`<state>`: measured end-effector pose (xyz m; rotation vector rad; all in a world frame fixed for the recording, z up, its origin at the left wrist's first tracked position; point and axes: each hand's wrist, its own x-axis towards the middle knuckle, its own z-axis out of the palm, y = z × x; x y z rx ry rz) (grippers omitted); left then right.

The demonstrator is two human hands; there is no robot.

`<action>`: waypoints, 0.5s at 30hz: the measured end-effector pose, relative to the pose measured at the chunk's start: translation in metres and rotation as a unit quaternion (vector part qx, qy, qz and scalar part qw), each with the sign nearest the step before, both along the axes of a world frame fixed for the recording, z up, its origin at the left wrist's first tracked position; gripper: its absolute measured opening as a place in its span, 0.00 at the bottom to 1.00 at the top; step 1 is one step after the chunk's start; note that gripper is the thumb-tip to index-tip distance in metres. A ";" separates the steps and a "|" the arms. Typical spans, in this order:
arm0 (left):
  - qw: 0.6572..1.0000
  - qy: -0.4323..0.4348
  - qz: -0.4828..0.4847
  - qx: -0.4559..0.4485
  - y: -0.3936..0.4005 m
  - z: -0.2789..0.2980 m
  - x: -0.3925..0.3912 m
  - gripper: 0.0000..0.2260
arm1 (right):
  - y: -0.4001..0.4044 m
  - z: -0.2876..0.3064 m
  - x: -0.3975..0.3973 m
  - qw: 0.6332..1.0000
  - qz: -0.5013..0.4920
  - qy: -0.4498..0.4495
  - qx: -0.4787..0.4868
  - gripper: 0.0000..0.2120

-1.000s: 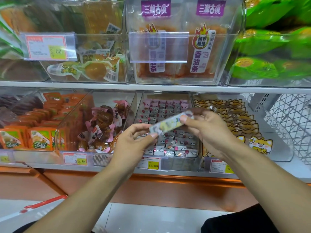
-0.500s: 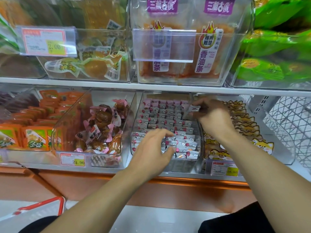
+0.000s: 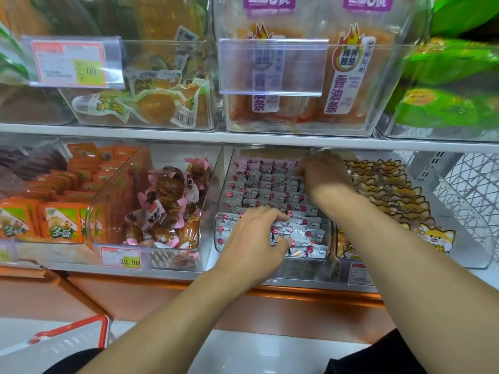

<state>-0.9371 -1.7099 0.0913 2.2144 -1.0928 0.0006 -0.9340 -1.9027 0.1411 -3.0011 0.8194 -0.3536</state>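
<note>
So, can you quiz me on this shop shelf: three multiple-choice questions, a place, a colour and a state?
1. The left hand and right hand are among which snacks? A) silver packets B) orange packs C) green bags
2. The basket has a rim that is: A) blue B) red C) yellow
3. The left hand is: A) raised, gripping a packet B) spread on the packets C) hanging down
1 A: both hands are over the silver rows. 2 B: that rim is red. 3 B: its fingers lie flat there.

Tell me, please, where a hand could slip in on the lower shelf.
Bare room: behind the brown snacks in their bin, and by the wire rack beyond the cat packets. Packed: the middle bin under left hand and right hand.
</note>
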 end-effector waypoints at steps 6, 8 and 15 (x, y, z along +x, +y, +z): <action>1.000 -0.006 0.006 0.016 0.000 -0.004 0.000 0.18 | 0.016 -0.015 0.015 0.993 0.015 0.087 -0.082 0.13; 1.000 -0.004 0.006 0.013 0.000 -0.005 0.000 0.18 | 0.018 -0.019 0.017 0.992 0.003 0.082 -0.101 0.12; 1.000 -0.003 0.008 0.008 0.008 -0.007 0.002 0.15 | 0.016 -0.018 0.020 0.999 -0.004 -0.048 -0.001 0.09</action>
